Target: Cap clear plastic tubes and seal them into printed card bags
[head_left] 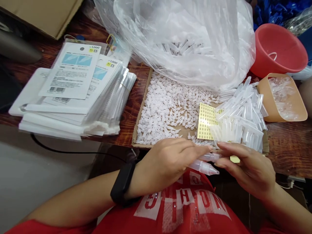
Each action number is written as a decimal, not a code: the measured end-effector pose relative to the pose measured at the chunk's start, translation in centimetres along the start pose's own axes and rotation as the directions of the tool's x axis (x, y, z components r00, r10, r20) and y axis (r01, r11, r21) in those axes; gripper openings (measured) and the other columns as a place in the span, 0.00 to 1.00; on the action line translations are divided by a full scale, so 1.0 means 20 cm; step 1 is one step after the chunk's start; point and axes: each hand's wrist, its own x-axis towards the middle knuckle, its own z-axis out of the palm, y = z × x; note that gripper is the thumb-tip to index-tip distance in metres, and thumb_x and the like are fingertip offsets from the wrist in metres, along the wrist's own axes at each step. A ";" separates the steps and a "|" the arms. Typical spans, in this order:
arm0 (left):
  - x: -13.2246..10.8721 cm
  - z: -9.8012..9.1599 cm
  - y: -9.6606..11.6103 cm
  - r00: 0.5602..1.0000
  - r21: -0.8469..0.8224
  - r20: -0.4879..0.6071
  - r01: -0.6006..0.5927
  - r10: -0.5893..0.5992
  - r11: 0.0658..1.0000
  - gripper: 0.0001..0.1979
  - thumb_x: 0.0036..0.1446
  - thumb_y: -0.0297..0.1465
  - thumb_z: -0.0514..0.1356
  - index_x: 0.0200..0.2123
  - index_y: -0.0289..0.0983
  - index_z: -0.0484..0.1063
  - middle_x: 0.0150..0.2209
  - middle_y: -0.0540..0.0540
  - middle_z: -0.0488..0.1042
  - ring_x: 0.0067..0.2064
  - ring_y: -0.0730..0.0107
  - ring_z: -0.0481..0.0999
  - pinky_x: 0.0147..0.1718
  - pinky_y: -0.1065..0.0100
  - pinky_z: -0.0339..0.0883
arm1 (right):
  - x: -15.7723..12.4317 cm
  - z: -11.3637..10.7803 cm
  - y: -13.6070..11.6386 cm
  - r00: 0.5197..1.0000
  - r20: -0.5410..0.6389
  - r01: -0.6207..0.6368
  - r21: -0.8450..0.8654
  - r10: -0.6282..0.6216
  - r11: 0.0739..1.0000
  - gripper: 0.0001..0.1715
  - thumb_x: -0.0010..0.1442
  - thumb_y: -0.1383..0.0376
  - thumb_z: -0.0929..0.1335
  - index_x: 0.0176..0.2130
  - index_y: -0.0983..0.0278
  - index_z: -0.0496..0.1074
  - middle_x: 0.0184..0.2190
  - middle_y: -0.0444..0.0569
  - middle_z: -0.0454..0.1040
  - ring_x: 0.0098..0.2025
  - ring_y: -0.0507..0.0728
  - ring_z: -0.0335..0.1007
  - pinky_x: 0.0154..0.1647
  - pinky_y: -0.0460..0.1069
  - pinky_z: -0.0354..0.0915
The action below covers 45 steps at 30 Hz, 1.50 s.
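My left hand [168, 161], with a black band on its wrist, is closed around two clear plastic tubes. The nearer tube [203, 167] ends in a pointed conical nozzle aimed right. Behind it, the other tube [210, 157] has its end between the thumb and index finger of my right hand [251, 165]; whether a small part is pinched there too, I cannot make out. Past my hands lie a pile of empty clear tubes [246, 107], a sheet of small yellow stickers [207, 122] and many small white nozzle tips [161, 110] in a shallow cardboard tray [141, 120].
A large clear plastic bag [195, 65] with more tubes covers the tray's back. Right stand a tan container [265, 86] of clear pieces and a red bowl [280, 48]. Packaging cards [70, 71] are stacked left, over the wooden table's [131, 100] front edge.
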 end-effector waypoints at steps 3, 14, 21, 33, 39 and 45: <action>-0.01 0.00 0.00 0.999 0.071 -0.035 -0.029 0.032 0.997 0.16 0.74 0.21 0.52 0.58 0.31 0.74 0.43 0.45 0.86 0.42 0.64 0.86 0.41 0.65 0.77 | -0.02 0.01 0.02 0.997 0.060 -0.054 0.040 0.052 0.998 0.14 0.75 0.60 0.68 0.58 0.58 0.71 0.44 0.48 0.86 0.43 0.54 0.85 0.43 0.45 0.79; -0.02 -0.01 0.00 0.995 0.183 -0.043 -0.081 0.090 0.980 0.15 0.77 0.24 0.51 0.60 0.31 0.72 0.44 0.45 0.87 0.42 0.65 0.86 0.40 0.65 0.78 | 0.02 0.00 0.04 0.983 0.169 0.090 -0.097 -0.073 0.991 0.10 0.77 0.60 0.63 0.43 0.62 0.70 0.32 0.48 0.78 0.33 0.54 0.76 0.35 0.49 0.70; -0.01 -0.01 -0.01 0.995 0.194 -0.017 -0.093 0.098 0.977 0.16 0.77 0.24 0.50 0.59 0.30 0.73 0.43 0.44 0.87 0.40 0.64 0.86 0.39 0.63 0.79 | 0.02 0.05 0.04 0.982 0.143 0.142 -0.155 -0.120 0.978 0.09 0.76 0.61 0.64 0.43 0.61 0.70 0.32 0.49 0.78 0.33 0.56 0.72 0.34 0.51 0.67; 0.07 0.01 -0.04 0.871 -0.573 0.156 0.464 -0.466 0.676 0.13 0.76 0.40 0.57 0.43 0.39 0.76 0.37 0.49 0.83 0.38 0.69 0.82 0.40 0.69 0.75 | 0.10 0.03 0.03 0.918 0.196 -0.397 0.452 0.346 0.799 0.21 0.78 0.52 0.62 0.39 0.61 0.73 0.26 0.40 0.69 0.26 0.48 0.65 0.28 0.44 0.64; 0.16 0.03 -0.04 0.750 -0.970 0.004 0.164 -0.661 0.181 0.22 0.71 0.52 0.60 0.33 0.41 0.68 0.33 0.51 0.74 0.38 0.70 0.75 0.42 0.68 0.74 | 0.11 0.36 0.00 0.871 -0.200 -0.242 0.619 0.448 0.747 0.08 0.73 0.60 0.70 0.51 0.58 0.72 0.42 0.45 0.79 0.40 0.52 0.78 0.44 0.49 0.77; 0.17 0.13 -0.03 0.629 -0.927 -0.195 0.133 -0.753 0.352 0.22 0.73 0.54 0.53 0.38 0.43 0.64 0.39 0.49 0.69 0.36 0.70 0.69 0.33 0.68 0.71 | 0.20 0.65 -0.12 0.810 -0.220 -0.160 0.808 0.543 0.567 0.24 0.72 0.56 0.70 0.64 0.56 0.69 0.62 0.57 0.77 0.64 0.60 0.76 0.56 0.55 0.80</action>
